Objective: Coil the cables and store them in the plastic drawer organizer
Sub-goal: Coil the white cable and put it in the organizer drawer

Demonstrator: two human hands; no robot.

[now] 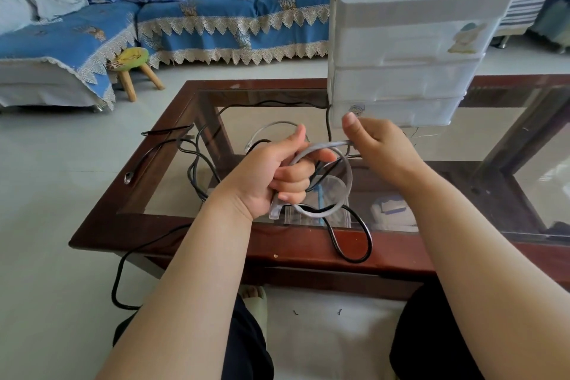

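We clench the grey cable (pixel 320 213) coil in our left hand (pixel 271 173) to keep loops together; our right hand (pixel 379 145) pinches the free length, feeding the next turn.

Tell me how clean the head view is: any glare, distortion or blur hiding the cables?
Head view: even daylight, no harsh shadows; wide-angle bend bows the plastic drawer organizer; the glass tabletop shows pale reflections and see-through clutter, so the black cable reads clearest over the wood rim; gray cable and both hands, left and right, are sharp.
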